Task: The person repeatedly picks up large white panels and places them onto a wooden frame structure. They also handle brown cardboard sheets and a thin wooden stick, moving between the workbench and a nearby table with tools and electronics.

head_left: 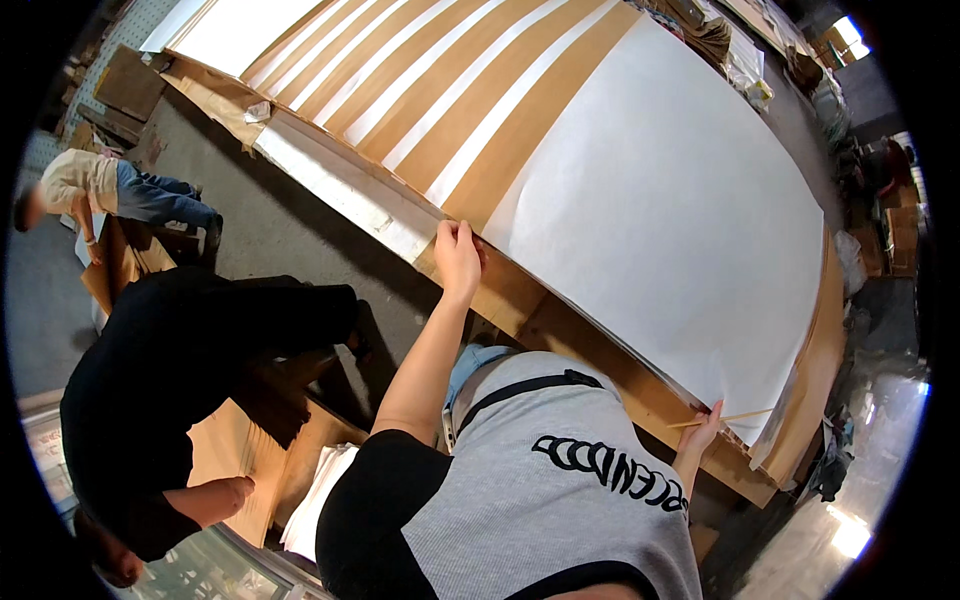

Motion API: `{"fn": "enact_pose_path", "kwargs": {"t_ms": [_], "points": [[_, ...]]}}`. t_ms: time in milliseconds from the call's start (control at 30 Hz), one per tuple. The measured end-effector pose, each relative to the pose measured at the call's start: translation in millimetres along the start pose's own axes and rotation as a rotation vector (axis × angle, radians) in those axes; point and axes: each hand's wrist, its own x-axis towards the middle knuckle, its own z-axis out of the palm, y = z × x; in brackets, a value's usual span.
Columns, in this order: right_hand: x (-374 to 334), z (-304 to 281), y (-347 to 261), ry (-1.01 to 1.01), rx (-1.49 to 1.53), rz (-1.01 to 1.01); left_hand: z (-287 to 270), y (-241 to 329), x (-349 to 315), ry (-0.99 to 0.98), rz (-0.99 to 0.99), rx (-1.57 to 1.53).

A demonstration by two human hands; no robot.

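A wide table holds fanned sheets whose edges show as alternating brown and white bands, the nearest a brown sheet (522,130). To their right lies a large white sheet (670,200), smooth and slightly curved. My left hand (460,262) is closed at the table's near edge, fingers pinching the corner where the brown sheet meets the white one. At the white sheet's near right corner, my right hand (702,430) is closed around a thin wooden stick (745,414). The stick's far end lies over the corner, and some of that hand's fingers are hidden.
A co-worker in black (190,350) bends over brown sheets (225,450) at the left. Another person in a light shirt (85,185) works farther off. Brown board layers (815,370) edge the table's right end. Cardboard boxes (902,240) stand beyond it.
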Motion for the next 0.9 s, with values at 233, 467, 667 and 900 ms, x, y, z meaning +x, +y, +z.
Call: {"fn": "enact_pose_path", "kwargs": {"t_ms": [233,467,667,900], "points": [[-8.0,13.2,0.4,0.072,-0.017,-0.026,-14.6,-13.6,19.5,0.09,0.158,0.5],[8.7,-6.3,20.4,0.105,0.038,-0.084,-9.0,24.5,9.3,0.081,0.122,0.881],[1.1,8.4,16.4,0.094,0.069,-0.105,-16.1,19.7,22.2,0.031,0.144,0.906],[6.3,-3.4,28.2,0.257,0.026,-0.068,6.9,40.7,-15.5,0.298,0.766,0.976]]}}
